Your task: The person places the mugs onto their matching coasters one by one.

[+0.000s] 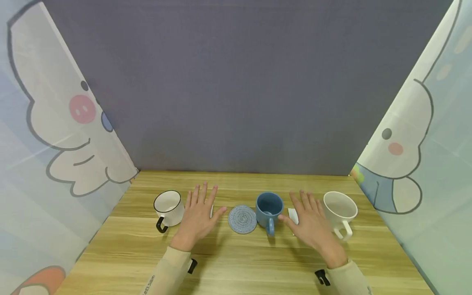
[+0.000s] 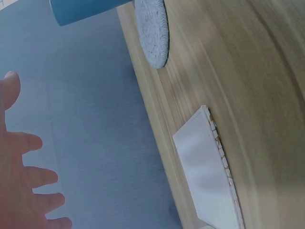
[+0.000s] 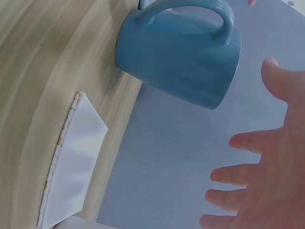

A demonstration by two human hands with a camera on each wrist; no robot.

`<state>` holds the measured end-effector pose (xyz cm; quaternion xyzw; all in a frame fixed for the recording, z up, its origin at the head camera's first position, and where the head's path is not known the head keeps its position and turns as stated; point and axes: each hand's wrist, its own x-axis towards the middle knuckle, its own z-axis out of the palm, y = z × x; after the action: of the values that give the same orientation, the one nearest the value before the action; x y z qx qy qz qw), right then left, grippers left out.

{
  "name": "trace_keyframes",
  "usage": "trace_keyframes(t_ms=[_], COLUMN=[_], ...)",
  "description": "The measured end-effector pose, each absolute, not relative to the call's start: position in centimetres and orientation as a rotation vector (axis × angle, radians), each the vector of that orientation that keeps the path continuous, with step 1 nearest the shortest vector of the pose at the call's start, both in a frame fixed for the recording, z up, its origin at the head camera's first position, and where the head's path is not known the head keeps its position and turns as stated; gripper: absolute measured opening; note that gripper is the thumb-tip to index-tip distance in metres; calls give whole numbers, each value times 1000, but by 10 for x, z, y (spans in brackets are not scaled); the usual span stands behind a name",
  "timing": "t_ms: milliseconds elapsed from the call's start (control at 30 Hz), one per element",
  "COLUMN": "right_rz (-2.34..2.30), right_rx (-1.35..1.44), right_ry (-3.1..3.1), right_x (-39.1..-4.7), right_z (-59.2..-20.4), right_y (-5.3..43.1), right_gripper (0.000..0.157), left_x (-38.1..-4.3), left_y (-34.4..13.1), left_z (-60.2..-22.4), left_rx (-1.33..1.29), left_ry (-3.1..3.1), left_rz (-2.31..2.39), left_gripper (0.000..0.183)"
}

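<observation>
My left hand [image 1: 198, 219] hovers palm down with its fingers spread, holding nothing. Partly hidden beneath it, a white square coaster [image 2: 207, 167] lies on the wooden table. Left of that hand stands a white mug with a black rim and black handle [image 1: 169, 209]. Fingers also spread, my right hand [image 1: 312, 223] hovers over a second white square coaster [image 3: 74, 164]. A blue mug [image 1: 269, 211] stands upright just left of the right thumb, handle toward me. Beside it lies a round grey-blue woven coaster [image 1: 242, 219]. To the right is a plain white mug [image 1: 340, 211].
The wood-grain table [image 1: 236, 262] ends at a grey back panel [image 1: 236, 90]. Cartoon-printed curtains [image 1: 70, 135] close off both sides. Black clips [image 1: 322, 277] show by both sleeve cuffs.
</observation>
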<state>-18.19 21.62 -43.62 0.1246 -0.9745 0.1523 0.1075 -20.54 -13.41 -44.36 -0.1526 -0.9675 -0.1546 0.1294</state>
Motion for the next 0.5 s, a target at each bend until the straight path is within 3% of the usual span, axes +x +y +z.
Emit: trace_keyframes(t_ms=[500], right_rz=[524], right_rx=[391], right_ry=[-2788], right_x=[-172], right_z=[-448], right_y=[206], right_gripper=[79], left_x=[-207], left_y=[-131], left_z=[-447], left_rx=[-517], left_ry=[-2768], left_rz=[-468], left_gripper=[73])
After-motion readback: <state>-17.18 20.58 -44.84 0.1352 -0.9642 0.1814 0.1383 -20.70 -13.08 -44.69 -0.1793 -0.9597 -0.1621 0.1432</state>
